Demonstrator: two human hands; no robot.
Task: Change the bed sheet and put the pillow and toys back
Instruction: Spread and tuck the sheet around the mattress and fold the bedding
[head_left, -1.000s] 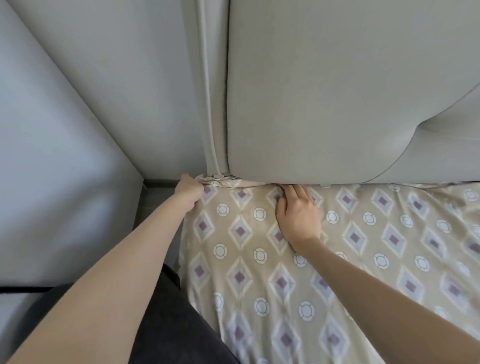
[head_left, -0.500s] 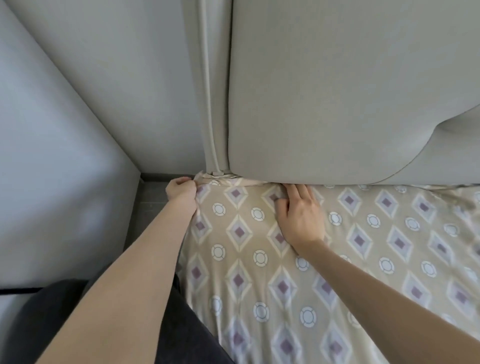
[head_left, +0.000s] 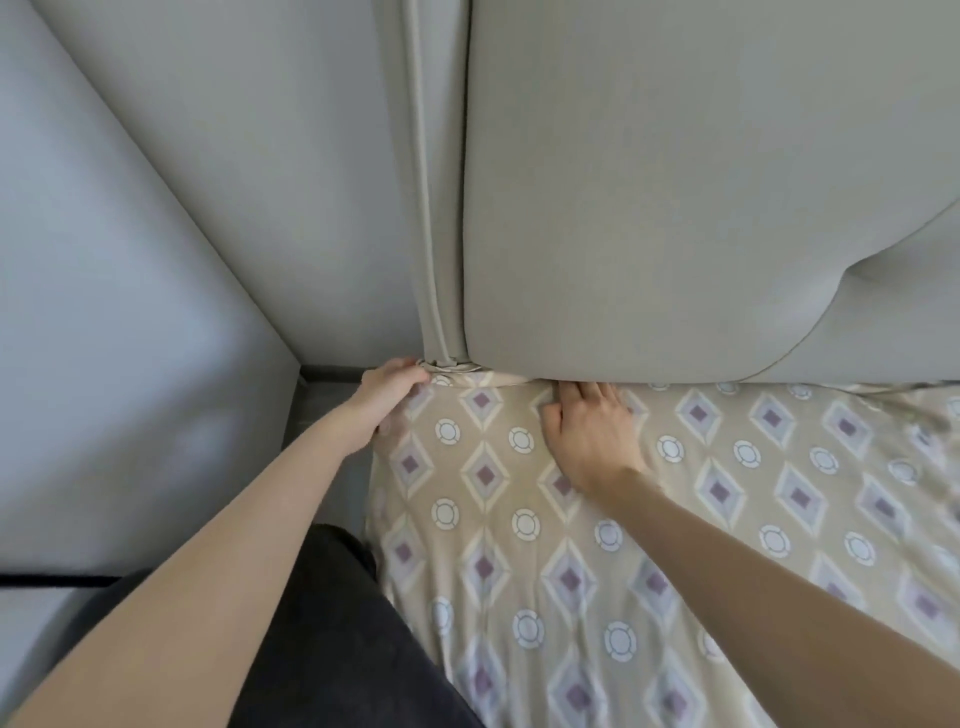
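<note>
A padded grey headboard (head_left: 675, 182) fills the upper part of the view, with a narrower piped panel (head_left: 431, 208) down its left edge and a pale wall (head_left: 104, 260) further left. Below it the bed sheet (head_left: 675, 545) lies spread over the mattress, reaching right up to the headboard's lower edge: beige cloth printed with rows of pale diamonds with purple centres, and white ringed circles between them (the lower part is blurred). It lies mostly smooth, with slight rumpling at the far right and a bunched fold at the top left corner. A dark garment (head_left: 322, 649) on the person shows at the bottom, beside the bed's left edge. The hands are apart, both at the head of the bed. The left hand (head_left: 387, 395) grips the sheet's bunched corner just under the piped panel, fingers curled over the edge. The right hand (head_left: 592, 431) rests palm down on the sheet, fingers fairly straight, their tips touching the line where sheet meets headboard.
</note>
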